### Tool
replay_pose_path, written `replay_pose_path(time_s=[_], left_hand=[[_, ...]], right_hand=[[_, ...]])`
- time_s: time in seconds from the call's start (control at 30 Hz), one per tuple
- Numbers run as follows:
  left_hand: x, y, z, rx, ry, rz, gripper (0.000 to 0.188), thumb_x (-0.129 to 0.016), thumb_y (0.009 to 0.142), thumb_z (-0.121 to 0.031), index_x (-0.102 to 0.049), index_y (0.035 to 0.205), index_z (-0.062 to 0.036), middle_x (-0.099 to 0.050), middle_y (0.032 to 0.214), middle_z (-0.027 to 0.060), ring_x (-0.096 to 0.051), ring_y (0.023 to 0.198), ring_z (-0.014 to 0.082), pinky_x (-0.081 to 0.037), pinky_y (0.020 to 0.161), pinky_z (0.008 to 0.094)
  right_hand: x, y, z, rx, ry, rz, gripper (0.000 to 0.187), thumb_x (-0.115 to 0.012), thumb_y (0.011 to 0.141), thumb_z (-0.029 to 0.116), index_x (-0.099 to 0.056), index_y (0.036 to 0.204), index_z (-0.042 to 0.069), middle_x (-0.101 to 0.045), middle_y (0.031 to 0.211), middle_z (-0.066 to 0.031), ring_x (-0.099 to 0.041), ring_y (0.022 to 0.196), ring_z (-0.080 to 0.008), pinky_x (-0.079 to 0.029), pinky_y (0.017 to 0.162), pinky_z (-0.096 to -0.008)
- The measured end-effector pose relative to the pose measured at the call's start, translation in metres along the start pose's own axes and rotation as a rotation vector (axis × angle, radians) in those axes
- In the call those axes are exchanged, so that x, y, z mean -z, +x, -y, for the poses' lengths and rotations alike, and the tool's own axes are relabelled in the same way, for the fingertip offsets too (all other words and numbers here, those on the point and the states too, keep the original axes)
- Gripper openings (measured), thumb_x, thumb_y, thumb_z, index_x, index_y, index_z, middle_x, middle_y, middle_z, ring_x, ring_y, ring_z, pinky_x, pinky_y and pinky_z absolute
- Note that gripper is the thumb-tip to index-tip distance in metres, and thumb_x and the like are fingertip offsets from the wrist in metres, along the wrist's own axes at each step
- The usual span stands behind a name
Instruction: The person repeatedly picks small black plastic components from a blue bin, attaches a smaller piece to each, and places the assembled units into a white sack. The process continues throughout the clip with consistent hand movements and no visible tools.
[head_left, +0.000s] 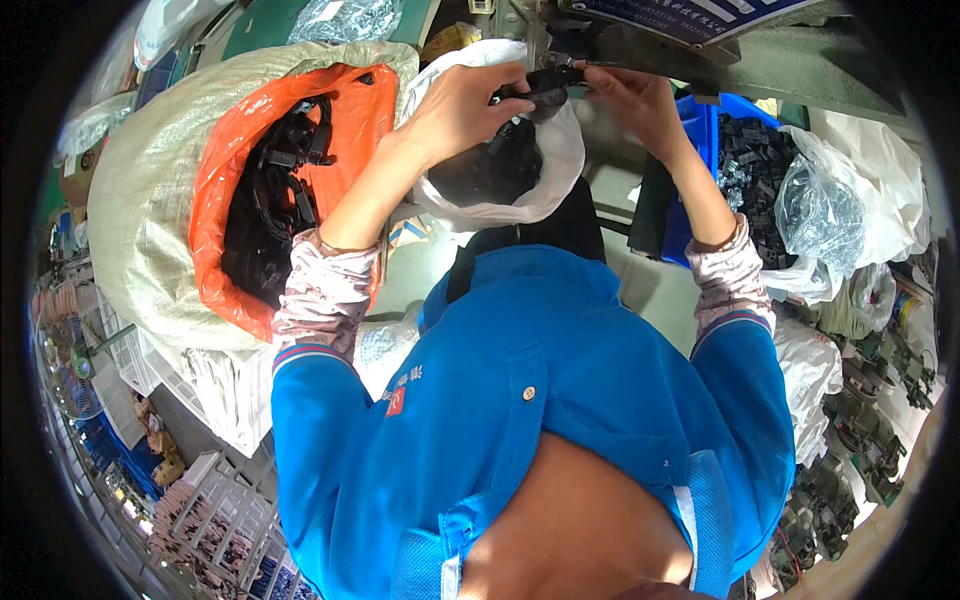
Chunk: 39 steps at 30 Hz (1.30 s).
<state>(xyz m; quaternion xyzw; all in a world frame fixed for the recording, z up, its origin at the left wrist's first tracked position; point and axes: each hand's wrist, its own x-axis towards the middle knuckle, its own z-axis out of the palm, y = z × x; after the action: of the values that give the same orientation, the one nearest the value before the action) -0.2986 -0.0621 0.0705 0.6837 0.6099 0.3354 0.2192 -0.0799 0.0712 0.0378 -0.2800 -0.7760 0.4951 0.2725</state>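
Observation:
Up at the machine's lower edge, my left hand [470,108] pinches a black cable-like piece [548,84] between thumb and fingers. Close by on the right, my right hand [635,105] has its fingers bent together near the piece's other end; what they grip is too small to make out. Below both hands a white-lined bag [562,188] hangs open, with dark contents inside. To the left, a large woven sack [140,210] with an orange liner [345,120] holds black cables with connectors [290,150].
A blue bin [705,130] of small black parts [755,165] stands at the right, beside clear and white plastic bags [880,190]. Overhead at the top right is a machine body with a blue plate [690,22]. A crate rack [215,510] is at the lower left.

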Motion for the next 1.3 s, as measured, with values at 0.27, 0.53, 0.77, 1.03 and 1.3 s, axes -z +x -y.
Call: replay_pose_path(time_s=[0.27,0.53,0.77,1.03,1.3], left_hand=[[-0.003,0.001,0.003,-0.017,-0.008,0.002,0.022,-0.067,0.081,-0.020,-0.063,0.097,-0.0066,-0.062,0.076,0.0141,-0.057,0.064,0.0252,-0.046,0.061,0.0339],[0.000,0.000,0.001,-0.045,0.065,-0.008,0.021,-0.068,0.080,-0.017,-0.063,0.096,-0.0044,-0.063,0.081,0.0159,-0.061,0.071,0.0282,-0.048,0.064,0.0346],[-0.006,-0.002,0.000,-0.050,0.102,-0.063,0.020,-0.068,0.080,-0.021,-0.063,0.094,-0.0069,-0.062,0.083,0.0129,-0.063,0.073,0.0249,-0.049,0.061,0.0328],[-0.003,-0.092,0.073,-0.042,0.349,-0.212,0.052,-0.070,0.077,-0.028,-0.054,0.123,-0.0108,-0.054,0.123,0.0168,-0.054,0.109,0.0337,-0.043,0.092,0.0425],[0.052,-0.168,0.210,0.830,0.628,-0.282,0.049,-0.068,0.078,-0.027,-0.049,0.118,-0.0061,-0.059,0.111,0.0210,-0.056,0.102,0.0392,-0.047,0.084,0.0454]], right_hand=[[0.000,0.052,-0.112,-0.094,-0.929,0.188,0.035,-0.058,0.081,0.017,-0.058,0.115,0.008,-0.055,0.120,-0.0193,-0.057,0.104,-0.0373,-0.048,0.083,-0.0449],[-0.017,0.059,-0.111,-0.090,-1.117,0.139,0.037,-0.067,0.071,0.017,-0.064,0.107,0.014,-0.063,0.105,-0.0132,-0.059,0.097,-0.0344,-0.047,0.083,-0.0445],[0.003,0.062,-0.171,0.147,-1.158,0.025,0.022,-0.052,0.084,0.017,-0.065,0.099,0.008,-0.066,0.097,-0.0146,-0.065,0.087,-0.0317,-0.052,0.070,-0.0446],[-0.009,0.028,-0.056,-0.372,0.164,-0.217,0.020,-0.064,0.084,0.009,-0.065,0.101,0.000,-0.066,0.092,-0.0048,-0.064,0.081,-0.0129,-0.051,0.072,-0.0231],[-0.022,-0.005,0.012,-0.363,0.620,-0.149,0.019,-0.063,0.084,0.005,-0.065,0.103,0.001,-0.067,0.089,-0.0066,-0.061,0.073,-0.0138,-0.050,0.066,-0.0260]])
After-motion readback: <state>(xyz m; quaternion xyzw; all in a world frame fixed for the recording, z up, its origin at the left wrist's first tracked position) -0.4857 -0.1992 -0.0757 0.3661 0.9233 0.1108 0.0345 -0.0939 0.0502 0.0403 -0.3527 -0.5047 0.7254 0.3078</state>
